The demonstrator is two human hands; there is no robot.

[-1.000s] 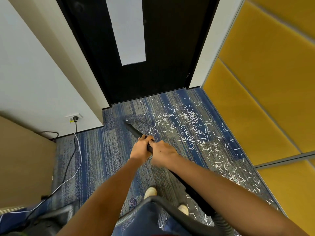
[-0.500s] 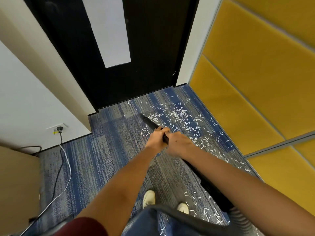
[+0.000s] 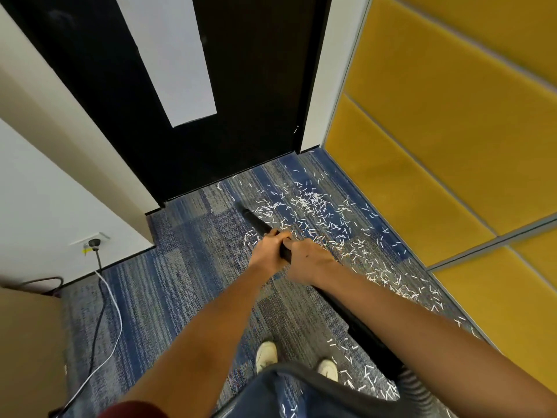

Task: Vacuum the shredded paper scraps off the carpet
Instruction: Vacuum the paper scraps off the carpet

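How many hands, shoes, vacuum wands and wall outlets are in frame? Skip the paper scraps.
Hands: 2 (left hand, right hand, both gripping the vacuum wand)
Shoes: 2 (left shoe, right shoe)
Vacuum wands: 1
Wall outlets: 1 (wall outlet)
Total: 6

We read this as an office interior, and the fittings say so: blue-and-grey striped carpet tiles on the floor, mustard-yellow padded fabric wall panels set in grey metal framing on the right, and a black door with a tall narrow pale window strip. A white wall socket sits low on the left wall.
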